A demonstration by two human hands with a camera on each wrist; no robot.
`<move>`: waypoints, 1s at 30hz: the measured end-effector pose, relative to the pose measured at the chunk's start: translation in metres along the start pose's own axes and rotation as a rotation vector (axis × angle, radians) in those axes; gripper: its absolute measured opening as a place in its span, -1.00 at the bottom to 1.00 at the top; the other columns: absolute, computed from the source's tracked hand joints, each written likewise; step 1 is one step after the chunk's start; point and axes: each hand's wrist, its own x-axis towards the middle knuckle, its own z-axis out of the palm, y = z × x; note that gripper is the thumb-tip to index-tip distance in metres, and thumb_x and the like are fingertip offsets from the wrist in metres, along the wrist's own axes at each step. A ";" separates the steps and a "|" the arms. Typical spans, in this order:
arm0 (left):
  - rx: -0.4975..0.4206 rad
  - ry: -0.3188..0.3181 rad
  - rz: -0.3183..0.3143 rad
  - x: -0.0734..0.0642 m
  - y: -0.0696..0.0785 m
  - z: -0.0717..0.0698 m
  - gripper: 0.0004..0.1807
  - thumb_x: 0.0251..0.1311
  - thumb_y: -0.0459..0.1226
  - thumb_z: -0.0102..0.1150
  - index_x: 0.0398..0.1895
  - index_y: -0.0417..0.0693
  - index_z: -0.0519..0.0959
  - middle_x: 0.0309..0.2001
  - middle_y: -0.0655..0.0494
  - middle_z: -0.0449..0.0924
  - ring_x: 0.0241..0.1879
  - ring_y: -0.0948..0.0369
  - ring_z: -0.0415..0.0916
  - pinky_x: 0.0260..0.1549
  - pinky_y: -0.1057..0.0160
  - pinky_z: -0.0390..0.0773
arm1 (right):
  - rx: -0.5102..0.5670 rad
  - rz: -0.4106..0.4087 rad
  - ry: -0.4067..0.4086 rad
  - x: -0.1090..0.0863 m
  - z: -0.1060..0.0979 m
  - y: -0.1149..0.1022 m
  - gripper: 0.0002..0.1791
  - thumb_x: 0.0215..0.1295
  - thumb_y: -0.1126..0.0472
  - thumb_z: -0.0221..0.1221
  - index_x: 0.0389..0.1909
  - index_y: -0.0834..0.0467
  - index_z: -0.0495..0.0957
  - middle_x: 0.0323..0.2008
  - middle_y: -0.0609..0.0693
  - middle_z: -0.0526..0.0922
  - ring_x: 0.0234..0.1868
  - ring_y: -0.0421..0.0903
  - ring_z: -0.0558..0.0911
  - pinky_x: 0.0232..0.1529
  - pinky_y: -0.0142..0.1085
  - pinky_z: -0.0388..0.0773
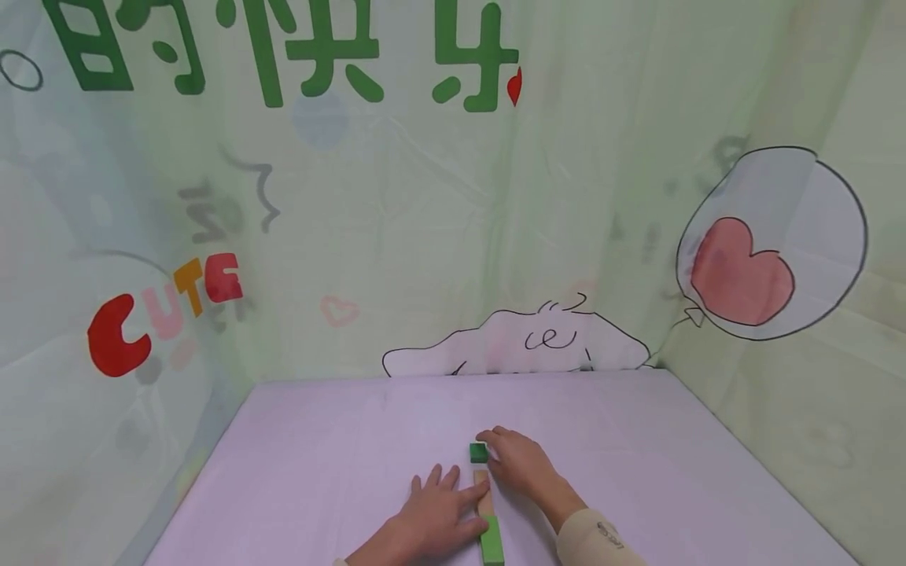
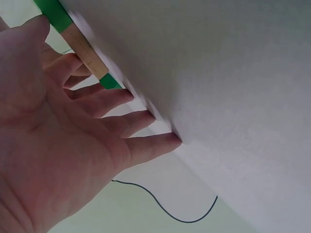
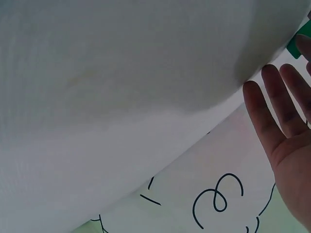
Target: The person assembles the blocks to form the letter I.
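Observation:
A small dark green block (image 1: 478, 453), a plain wooden block (image 1: 484, 503) and a longer light green block (image 1: 491, 542) lie in a row on the table, a narrow gap setting the dark green one apart. My left hand (image 1: 442, 515) is spread beside the row, index fingertip on the wooden block and thumb against the light green block. In the left wrist view, the other fingertips of this hand (image 2: 77, 121) rest on the table. At the dark green block, my right hand (image 1: 522, 464) has extended fingers beside and behind it; whether it grips is unclear.
A pale lilac cloth covers the table (image 1: 340, 440). Behind it hangs a printed curtain (image 1: 425, 236) along the back edge, with more curtain at the left and right sides.

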 end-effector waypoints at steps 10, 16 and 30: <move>-0.001 -0.010 -0.016 0.002 -0.001 0.000 -0.36 0.11 0.39 -0.23 0.30 0.62 0.24 0.32 -0.09 0.25 0.28 -0.25 0.11 0.01 -0.43 0.12 | -0.005 -0.034 0.026 0.002 0.001 0.002 -0.62 0.07 0.23 0.27 -0.03 0.00 0.57 -0.08 -0.05 0.62 -0.04 -0.01 0.59 -0.05 -0.06 0.49; 0.009 0.004 -0.003 0.000 0.002 -0.002 -0.36 0.12 0.38 -0.21 0.30 0.60 0.25 0.31 -0.11 0.26 0.27 -0.26 0.13 -0.01 -0.43 0.14 | -0.017 -0.064 0.057 0.002 0.002 0.001 -0.64 0.04 0.27 0.27 -0.08 0.01 0.59 -0.16 -0.08 0.64 -0.13 -0.04 0.61 -0.12 -0.10 0.52; 0.003 0.008 0.006 -0.003 0.002 -0.006 -0.38 0.14 0.34 -0.18 0.31 0.57 0.26 0.31 -0.11 0.26 0.27 -0.26 0.12 -0.01 -0.43 0.14 | -0.017 -0.031 0.003 0.005 -0.002 -0.003 -0.63 0.07 0.26 0.28 -0.04 0.03 0.58 -0.11 -0.05 0.65 -0.09 -0.03 0.60 -0.09 -0.09 0.51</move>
